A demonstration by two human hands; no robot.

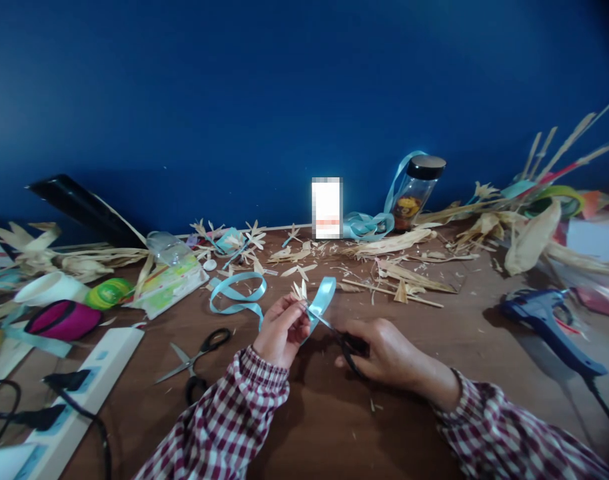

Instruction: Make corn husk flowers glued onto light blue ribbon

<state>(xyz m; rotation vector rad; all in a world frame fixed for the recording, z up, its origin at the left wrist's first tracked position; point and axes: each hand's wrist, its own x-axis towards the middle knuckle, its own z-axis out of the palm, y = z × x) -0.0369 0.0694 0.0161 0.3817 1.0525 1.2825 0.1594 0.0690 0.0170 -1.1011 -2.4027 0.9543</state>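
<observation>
Blue wall (234,100), table (324,430), white panel (327,203) with blurred print.
Left fingers (286,315) pinch husk petals (299,291) and blue ribbon (325,293); right fingers (353,327) grip scissors (346,344) against the ribbon.

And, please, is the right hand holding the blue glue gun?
No, the right hand holds scissors; the glue gun lies farther right.

You have passable tabletop (464,327) right of centre, between your right hand (389,347) and glue gun (559,327). Open scissors (190,365) block you left of centre; power strip (104,381) bars lower left; dry husks (404,241) clutter band across mid-frame.
</observation>
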